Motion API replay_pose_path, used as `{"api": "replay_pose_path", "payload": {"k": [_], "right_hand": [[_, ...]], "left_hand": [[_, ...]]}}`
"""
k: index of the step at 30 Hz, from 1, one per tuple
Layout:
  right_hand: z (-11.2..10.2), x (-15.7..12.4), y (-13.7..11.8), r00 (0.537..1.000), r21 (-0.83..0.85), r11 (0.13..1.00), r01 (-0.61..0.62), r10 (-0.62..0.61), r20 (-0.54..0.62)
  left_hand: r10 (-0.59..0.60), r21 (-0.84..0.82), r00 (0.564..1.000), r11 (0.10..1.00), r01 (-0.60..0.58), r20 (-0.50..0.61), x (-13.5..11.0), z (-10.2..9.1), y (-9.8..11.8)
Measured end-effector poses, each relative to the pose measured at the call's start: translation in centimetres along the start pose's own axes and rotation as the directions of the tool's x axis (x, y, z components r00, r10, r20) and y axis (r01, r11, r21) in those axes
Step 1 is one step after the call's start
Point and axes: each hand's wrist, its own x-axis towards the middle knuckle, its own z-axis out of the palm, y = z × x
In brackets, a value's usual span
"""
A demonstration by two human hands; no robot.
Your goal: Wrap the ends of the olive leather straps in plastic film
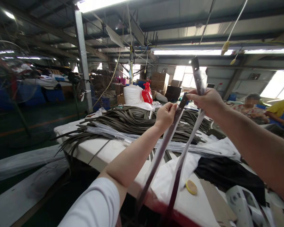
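Note:
Raised over the front of the table, my left hand (pixel 166 116) is closed, its thumb and fingers pinching a dark strap (pixel 171 130) just below its end. My right hand (pixel 207 100) is closed around a clear plastic sleeve (pixel 202 78), from whose top a dark strap end with small holes sticks out. Its fingertips also reach the tip of the strap in my left hand. Both lengths hang down past the table edge, partly covered in clear plastic. Whether they are one strap or two I cannot tell.
Many dark straps (pixel 123 121) lie heaped across the white table (pixel 101 151), with clear plastic sleeves in front. A yellow tape roll (pixel 191 187), black cloth (pixel 229 173) and a white device (pixel 245 205) are at right. A person (pixel 252 108) sits beyond.

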Motion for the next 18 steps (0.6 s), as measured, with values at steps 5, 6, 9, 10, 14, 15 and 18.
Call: {"api": "replay_pose_path", "payload": {"k": [5, 6, 9, 10, 14, 15, 18], "right_hand": [[0.7, 0.7, -1.1, 0.987, -0.086, 0.994, -0.074, 0.085, 0.134], [0.9, 0.5, -0.9, 0.982, -0.098, 0.99, -0.097, 0.112, 0.152], [1.6, -0.3, 0.1, 0.966, -0.094, 0.982, -0.164, 0.179, 0.187], [1.8, -0.5, 0.5, 0.959, -0.085, 0.979, -0.186, 0.199, 0.201], [2.9, -1.7, 2.5, 0.92, -0.023, 0.954, -0.298, 0.293, 0.261], [3.2, -2.0, 3.1, 0.908, -0.004, 0.944, -0.33, 0.319, 0.273], [4.3, -3.5, 4.6, 0.88, 0.07, 0.91, -0.41, 0.373, 0.294]], "left_hand": [[0.201, 0.084, 0.979, 0.977, -0.198, -0.037, 2.2, 0.0, 1.5], [0.192, 0.087, 0.981, 0.978, -0.188, -0.041, 2.3, 0.0, 1.4], [0.116, 0.1, 0.993, 0.988, -0.114, -0.019, 2.0, -0.1, 0.5], [0.069, 0.088, 0.998, 0.994, -0.068, -0.009, 1.8, -0.1, 0.0], [-0.178, -0.02, 0.983, 0.984, 0.179, 0.045, 0.0, 0.2, -1.8], [-0.222, -0.012, 0.974, 0.975, 0.223, 0.036, -0.4, 0.2, -2.2], [-0.278, 0.054, 0.96, 0.959, 0.28, -0.045, -1.4, -0.3, -3.2]]}}
